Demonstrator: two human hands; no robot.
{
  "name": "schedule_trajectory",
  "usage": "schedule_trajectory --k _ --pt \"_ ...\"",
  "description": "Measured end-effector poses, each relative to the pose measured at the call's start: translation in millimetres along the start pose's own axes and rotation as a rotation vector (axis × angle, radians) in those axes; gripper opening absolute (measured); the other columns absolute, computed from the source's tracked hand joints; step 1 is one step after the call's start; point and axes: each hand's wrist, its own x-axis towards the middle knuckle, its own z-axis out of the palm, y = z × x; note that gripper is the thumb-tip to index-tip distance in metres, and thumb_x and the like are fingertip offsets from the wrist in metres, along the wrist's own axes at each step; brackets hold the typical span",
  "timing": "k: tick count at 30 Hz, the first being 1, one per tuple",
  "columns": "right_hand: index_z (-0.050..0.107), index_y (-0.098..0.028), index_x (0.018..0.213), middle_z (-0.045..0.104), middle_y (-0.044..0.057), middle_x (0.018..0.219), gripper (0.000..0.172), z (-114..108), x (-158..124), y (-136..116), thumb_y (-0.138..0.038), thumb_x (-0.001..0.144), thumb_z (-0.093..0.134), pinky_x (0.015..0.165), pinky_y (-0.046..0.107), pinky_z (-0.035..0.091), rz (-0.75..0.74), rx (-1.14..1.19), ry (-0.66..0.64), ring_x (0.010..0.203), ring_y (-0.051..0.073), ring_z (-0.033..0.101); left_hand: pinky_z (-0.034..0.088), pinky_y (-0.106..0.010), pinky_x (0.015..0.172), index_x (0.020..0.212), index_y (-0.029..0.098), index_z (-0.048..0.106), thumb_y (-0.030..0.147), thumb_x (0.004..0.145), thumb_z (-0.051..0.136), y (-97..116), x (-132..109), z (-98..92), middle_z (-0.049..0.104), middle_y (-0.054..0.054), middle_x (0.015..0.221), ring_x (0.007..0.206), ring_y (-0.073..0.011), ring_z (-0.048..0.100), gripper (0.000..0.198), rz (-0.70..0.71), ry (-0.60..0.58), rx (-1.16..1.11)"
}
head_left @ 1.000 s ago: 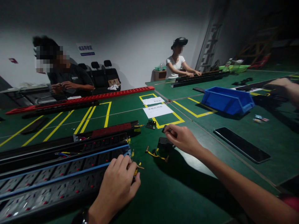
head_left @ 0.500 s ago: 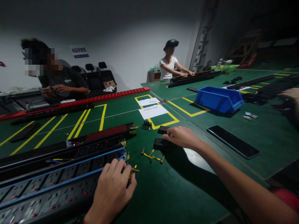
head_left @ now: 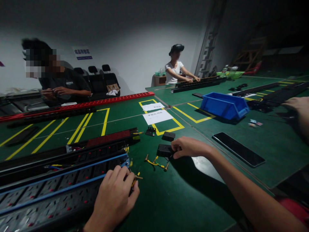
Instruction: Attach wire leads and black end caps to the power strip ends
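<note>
My left hand [head_left: 116, 196] rests curled on the near end of a long black socket strip [head_left: 55, 190] with blue rails, its fingers closed at the yellow wires [head_left: 135, 178] that stick out of the strip's end. My right hand [head_left: 190, 147] reaches across the green table, fingers pinched on a small black box [head_left: 164, 150]. A second black piece [head_left: 168, 136] lies just behind it. A loose yellow wire with terminals [head_left: 155, 162] lies between my two hands.
A second black strip with a red section [head_left: 106, 138] lies behind the first. A blue bin [head_left: 223, 106], a flat black plate [head_left: 238, 149] and paper sheets [head_left: 156, 116] lie further off. Two people work at long strips across the tables; another person's hand [head_left: 298, 108] shows at right.
My right hand drew back from the farther black piece and came down onto the nearer black box. My left hand stayed at the strip's end. The view shifted slightly.
</note>
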Motion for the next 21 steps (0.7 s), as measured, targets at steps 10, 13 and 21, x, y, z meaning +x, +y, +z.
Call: schedule_trajectory --k 10,13,21 --pt "0.078 -0.018 0.090 0.067 -0.001 0.075 0.017 -2.5 -0.2 -2.9 -0.032 0.097 0.072 0.063 0.026 0.042 -0.267 0.261 -0.008 0.067 0.014 0.060 0.038 -0.043 0.073 0.086 0.020 0.070 0.018 0.102 0.045 2.0 1.0 -2.4 0.064 -0.008 0.087 0.082 -0.0295 0.054 0.029 -0.003 -0.040 0.019" --pt "0.076 -0.017 0.090 0.064 -0.002 0.073 0.026 -0.6 1.0 -1.1 -0.042 0.098 0.071 0.058 0.024 0.044 -0.275 0.368 -0.068 0.063 0.013 0.061 0.037 -0.043 0.073 0.086 0.020 0.070 0.018 0.102 0.046 2.0 0.8 -2.5 0.063 -0.008 0.087 0.082 -0.0297 0.055 0.030 -0.012 -0.041 0.009" --pt "0.070 -0.019 0.090 0.066 -0.003 0.071 0.037 6.4 5.2 0.5 -0.054 0.092 0.079 0.049 0.021 0.046 -0.177 0.571 -0.061 0.057 0.011 0.061 0.035 -0.041 0.075 0.088 0.020 0.070 0.017 0.100 0.050 0.6 -0.7 -1.5 0.063 -0.007 0.088 0.083 -0.0292 0.054 0.024 -0.014 -0.057 0.002"
